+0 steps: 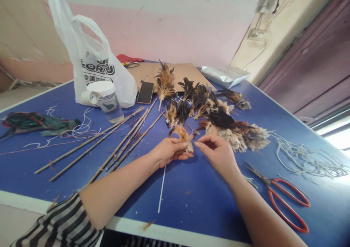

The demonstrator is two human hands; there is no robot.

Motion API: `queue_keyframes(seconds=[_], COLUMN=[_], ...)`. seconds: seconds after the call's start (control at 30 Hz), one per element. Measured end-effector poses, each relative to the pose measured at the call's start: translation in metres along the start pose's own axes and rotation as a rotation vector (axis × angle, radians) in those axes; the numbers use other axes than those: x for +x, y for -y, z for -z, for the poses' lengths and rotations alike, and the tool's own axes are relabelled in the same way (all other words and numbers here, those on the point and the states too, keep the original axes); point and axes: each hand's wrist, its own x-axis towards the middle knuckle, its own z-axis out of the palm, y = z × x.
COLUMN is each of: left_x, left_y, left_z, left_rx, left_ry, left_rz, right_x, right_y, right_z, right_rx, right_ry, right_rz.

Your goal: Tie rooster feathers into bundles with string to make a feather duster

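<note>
My left hand is closed around a small bunch of feathers, orange-brown on top with pale fluff at the lower end. Just right of the fluff, my right hand has thumb and forefinger pinched together; whether a thread or a bit of feather is between them is too small to tell. Beyond both hands lie piles of dark, brown and cream feathers and black feathers. A fuller brown feather bundle on a short stick rests farther back.
Red-handled scissors lie right of my right forearm, near tangled pale string. Thin sticks lie at left. Behind them are a phone, a lidded plastic cup, a white bag, cardboard and a silver packet.
</note>
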Motion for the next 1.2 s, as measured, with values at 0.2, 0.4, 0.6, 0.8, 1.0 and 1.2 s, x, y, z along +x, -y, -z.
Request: queue_keyframes(seconds=[0.2,0.4,0.6,0.8,1.0,1.2], left_x=[0.001,0.000,0.001,0.000,-0.001,0.000], left_y=[0.000,0.002,0.001,-0.003,0.005,0.008], left_z=[0.001,-0.001,0.000,0.001,-0.003,-0.006], left_rx=[-0.091,-0.121,-0.206,-0.321,-0.259,-0.231], left_ry=[-0.021,-0.015,-0.033,-0.028,0.077,0.055], left_rz=[-0.002,0.003,0.020,0.054,0.043,0.020], right_x=[-0.006,-0.006,-0.005,-0.004,0.000,0.000], right_y=[-0.001,-0.006,-0.005,-0.004,-0.009,-0.012], right_z=[-0.010,-0.013,-0.011,-0.007,-0.007,-0.008], right_rx=[-0.297,-0.492,-0.405,-0.550,-0.624,-0.568], right_ry=[0.022,0.007,0.051,0.030,0.035,0.036], right_rz=[0.343,0.451,0.479,0.547,0.517,0.445])
